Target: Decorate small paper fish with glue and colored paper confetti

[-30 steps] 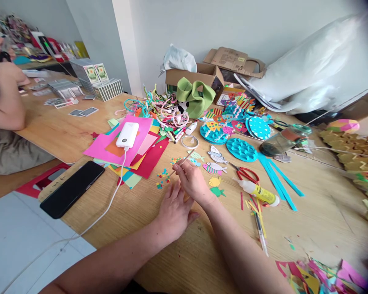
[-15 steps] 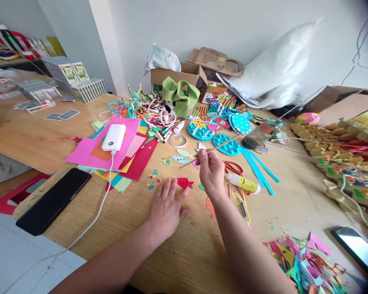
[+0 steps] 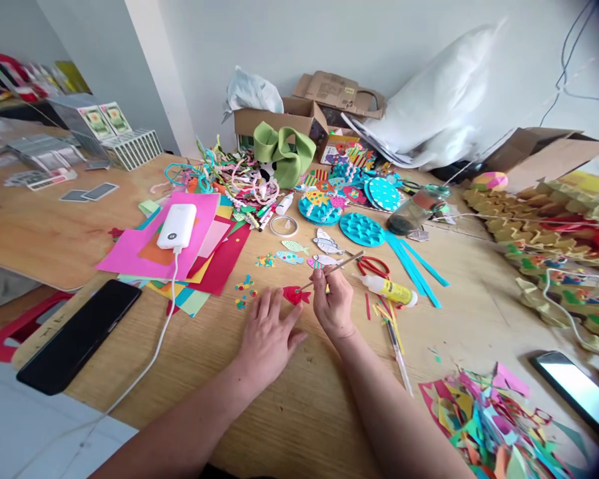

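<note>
My left hand (image 3: 269, 329) lies flat on the wooden table, fingers spread, its fingertips by a small red paper fish (image 3: 293, 295). Pinched in my right hand (image 3: 333, 304) is a thin wooden stick (image 3: 348, 260), slanting down so that its lower tip meets the red fish. Small coloured paper dots (image 3: 245, 286) lie left of the fish. Beyond it are a patterned blue fish (image 3: 290, 257) and a striped fish (image 3: 325, 261). Right of my right hand lie red-handled scissors (image 3: 374, 267) and a yellow-labelled glue bottle (image 3: 392, 291).
Coloured paper sheets (image 3: 227, 263) and a white power bank (image 3: 177, 226) lie left, its cable running past a black phone (image 3: 80, 336). Turquoise discs (image 3: 362, 229) and a jar (image 3: 419, 209) stand behind. Paper scraps (image 3: 499, 419) and another phone (image 3: 576, 386) are front right.
My right hand has come down and slightly left, bringing the stick's tip from above the table onto the red fish. My left hand stays beside the fish. The view has shifted slightly.
</note>
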`<move>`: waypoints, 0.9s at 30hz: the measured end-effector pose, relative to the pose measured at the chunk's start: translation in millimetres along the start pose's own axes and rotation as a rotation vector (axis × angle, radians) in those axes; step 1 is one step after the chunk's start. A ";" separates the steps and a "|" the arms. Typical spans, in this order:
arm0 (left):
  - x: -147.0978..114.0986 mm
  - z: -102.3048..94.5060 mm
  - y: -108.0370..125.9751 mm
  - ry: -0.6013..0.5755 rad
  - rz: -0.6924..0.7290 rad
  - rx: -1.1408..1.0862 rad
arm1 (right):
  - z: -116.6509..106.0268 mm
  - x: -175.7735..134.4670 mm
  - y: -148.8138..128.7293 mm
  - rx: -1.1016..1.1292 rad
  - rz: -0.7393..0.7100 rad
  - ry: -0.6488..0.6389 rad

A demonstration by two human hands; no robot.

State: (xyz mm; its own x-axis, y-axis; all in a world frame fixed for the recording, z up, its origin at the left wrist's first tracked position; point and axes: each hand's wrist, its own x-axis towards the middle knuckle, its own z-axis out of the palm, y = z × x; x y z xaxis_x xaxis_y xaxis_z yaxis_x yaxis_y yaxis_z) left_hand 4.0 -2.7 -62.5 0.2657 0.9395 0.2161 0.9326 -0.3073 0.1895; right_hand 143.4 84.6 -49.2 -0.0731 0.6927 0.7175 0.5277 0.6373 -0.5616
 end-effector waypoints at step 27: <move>-0.3 -1.1 2.2 -0.030 0.008 0.027 | 2.7 -6.9 4.9 0.024 -0.002 -0.093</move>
State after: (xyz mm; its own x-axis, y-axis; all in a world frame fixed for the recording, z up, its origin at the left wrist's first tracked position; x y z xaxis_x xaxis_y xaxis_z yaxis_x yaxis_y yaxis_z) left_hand 5.8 -3.8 -61.1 0.2803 0.9411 0.1891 0.9364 -0.3114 0.1616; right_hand 144.2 83.8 -58.0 -0.1526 0.7192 0.6778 0.5076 0.6455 -0.5707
